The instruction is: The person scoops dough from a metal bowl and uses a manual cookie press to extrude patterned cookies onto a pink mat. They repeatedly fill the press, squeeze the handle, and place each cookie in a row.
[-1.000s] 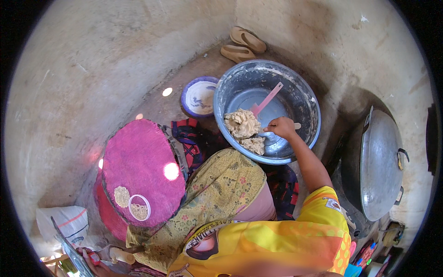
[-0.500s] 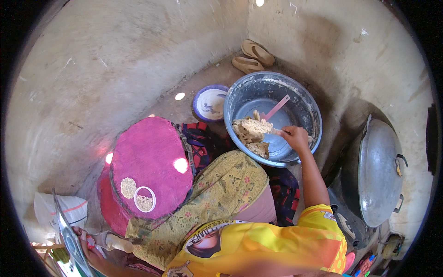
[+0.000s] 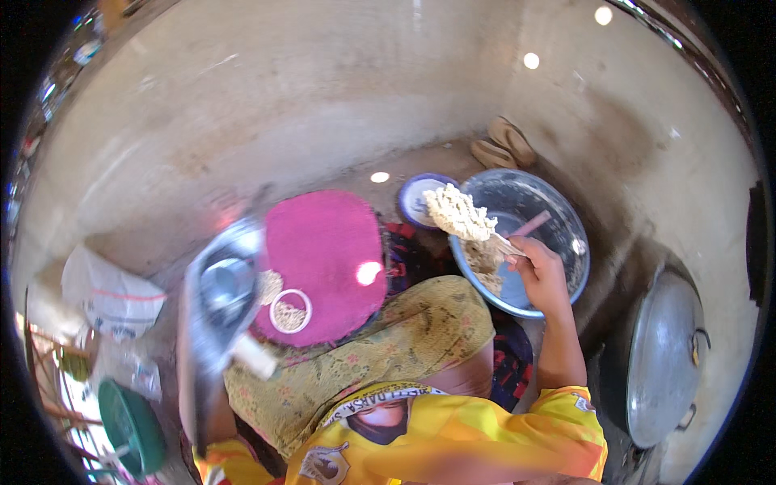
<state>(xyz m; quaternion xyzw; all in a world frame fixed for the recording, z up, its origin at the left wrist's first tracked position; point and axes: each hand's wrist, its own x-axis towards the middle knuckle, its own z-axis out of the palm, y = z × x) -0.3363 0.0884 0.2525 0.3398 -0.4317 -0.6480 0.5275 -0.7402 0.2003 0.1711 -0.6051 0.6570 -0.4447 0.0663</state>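
My right hand (image 3: 540, 273) is closed on the pale handle of a spoon (image 3: 504, 244) heaped with lumpy cream dough (image 3: 461, 214), raised over the left rim of a grey-blue basin (image 3: 579, 289). More dough (image 3: 485, 257) lies inside the basin beside a pink handle (image 3: 532, 223). At the left my forearm (image 3: 218, 422) rises behind a shiny metal vessel (image 3: 226, 283), blurred by motion and held up; my left fingers are hidden by it. Close by is a white cylinder (image 3: 255, 357). On the pink round surface (image 3: 327, 250) lie a nest of dough strands (image 3: 271, 287) and a white ring (image 3: 291, 311) around more strands.
A purple-rimmed bowl (image 3: 416, 202) stands beside the basin, with sandals (image 3: 505, 144) farther back by the wall. A large lidded metal pot (image 3: 664, 360) is at the right. A white sack (image 3: 113, 295) and a green tub (image 3: 129, 428) are at the left.
My right hand has lifted the dough-laden spoon up out of the basin. The metal vessel has swung up and right with my left arm, toward the pink surface. The view has shifted.
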